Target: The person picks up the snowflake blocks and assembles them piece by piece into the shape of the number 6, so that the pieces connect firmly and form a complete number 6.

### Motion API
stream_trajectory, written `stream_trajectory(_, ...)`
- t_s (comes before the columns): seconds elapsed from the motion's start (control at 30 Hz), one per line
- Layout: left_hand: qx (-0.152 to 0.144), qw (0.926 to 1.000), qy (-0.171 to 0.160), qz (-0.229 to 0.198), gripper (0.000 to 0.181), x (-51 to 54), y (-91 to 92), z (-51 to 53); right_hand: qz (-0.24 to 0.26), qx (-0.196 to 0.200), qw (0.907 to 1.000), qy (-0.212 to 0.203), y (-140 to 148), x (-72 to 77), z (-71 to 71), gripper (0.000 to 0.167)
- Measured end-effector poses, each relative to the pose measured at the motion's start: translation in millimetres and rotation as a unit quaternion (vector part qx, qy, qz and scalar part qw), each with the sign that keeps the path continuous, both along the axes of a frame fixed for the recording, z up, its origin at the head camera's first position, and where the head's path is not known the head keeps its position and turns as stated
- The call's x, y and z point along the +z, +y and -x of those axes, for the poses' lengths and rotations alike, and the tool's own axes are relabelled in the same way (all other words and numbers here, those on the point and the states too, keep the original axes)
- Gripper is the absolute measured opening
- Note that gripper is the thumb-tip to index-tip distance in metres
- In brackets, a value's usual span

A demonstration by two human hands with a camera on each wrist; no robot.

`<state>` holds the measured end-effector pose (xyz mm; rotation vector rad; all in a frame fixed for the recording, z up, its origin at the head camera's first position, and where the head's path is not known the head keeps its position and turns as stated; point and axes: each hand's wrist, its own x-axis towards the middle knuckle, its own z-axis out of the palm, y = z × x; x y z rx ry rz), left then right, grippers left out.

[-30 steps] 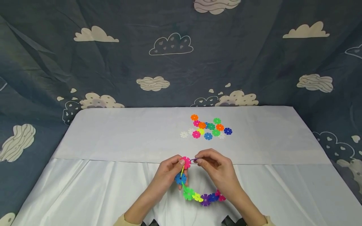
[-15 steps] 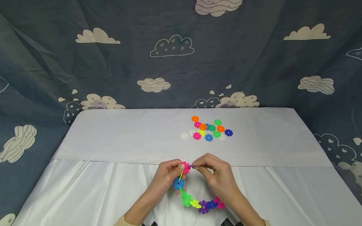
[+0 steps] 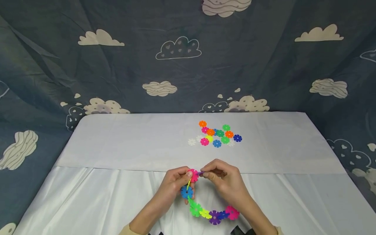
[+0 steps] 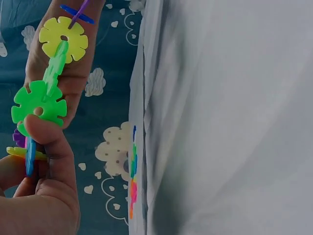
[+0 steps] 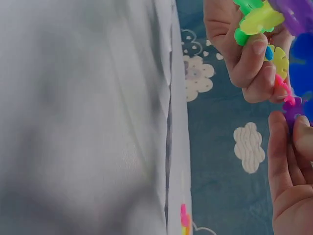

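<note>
A curved chain of notched flower-shaped plastic discs hangs between my hands. In the head view, my left hand (image 3: pixel 175 182) pinches the chain near its upper end, by a pink disc (image 3: pixel 194 175). My right hand (image 3: pixel 225 179) pinches a purple disc (image 5: pixel 292 110) seen edge-on, its edge meeting the pink disc; how deep the slots engage I cannot tell. Below the left fingers follow a blue disc (image 3: pixel 186 192), a green disc (image 3: pixel 195 209), a yellow disc (image 4: pixel 63 39), another purple disc (image 3: pixel 215 217), a dark blue disc (image 3: pixel 223 214) and a pink end disc (image 3: pixel 233 212).
Several loose discs (image 3: pixel 217 133) in orange, pink, green, blue, yellow and white lie farther back on the white-covered table (image 3: pixel 132 140). A dark cloud-print cloth (image 3: pixel 182 78) hangs behind it. Black objects (image 3: pixel 239 231) show at the bottom edge.
Purple disc and pink disc have come closer together and now meet. Both hands sit slightly lower in view. The pink end disc has swung out and shows more fully beside the right wrist.
</note>
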<state>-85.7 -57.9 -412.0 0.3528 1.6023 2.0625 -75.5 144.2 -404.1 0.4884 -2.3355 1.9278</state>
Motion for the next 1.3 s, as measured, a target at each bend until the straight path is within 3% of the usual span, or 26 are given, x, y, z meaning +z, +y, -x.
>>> stream_trajectory(0.13, 0.001, 0.9999, -0.010, -0.014, 0.041, 3.7, 3.1, 1.4, 0.045, -0.002, 0.9969, -0.065, 1.1, 1.5, 2.4, 0.006)
stream_trajectory(0.23, 0.006, 0.9997, -0.016, -0.018, 0.037, 4.4, 5.4, 2.0, 0.052, -0.012, 0.9953, -0.081, 1.3, 1.8, 2.7, 0.007)
stream_trajectory(0.5, 0.014, 0.9996, -0.021, -0.010, 0.034, 1.9, 5.6, 1.7, 0.018, -0.018, 0.9988, -0.041, -0.2, 0.9, 1.7, 0.007)
stream_trajectory(0.77, 0.033, 0.9991, -0.024, 0.012, 0.037, 0.5, 5.1, 1.2, -0.044, 0.002, 0.9983, 0.039, 0.8, -2.7, 4.0, 0.015)
stream_trajectory(1.1, 0.033, 0.9985, -0.026, 0.034, 0.038, -3.9, 5.6, -1.6, -0.043, 0.015, 0.9982, 0.039, -1.7, -7.4, 1.5, 0.018)
stream_trajectory(1.2, 0.039, 0.9982, -0.021, 0.040, 0.039, -3.6, 5.2, 0.0, -0.042, 0.007, 0.9986, 0.033, -2.3, -7.4, 1.6, 0.016)
stream_trajectory(1.3, 0.040, 0.9980, -0.011, 0.048, 0.040, -3.7, 4.2, 1.5, -0.078, -0.020, 0.9967, 0.011, -0.9, -5.4, 2.5, 0.017)
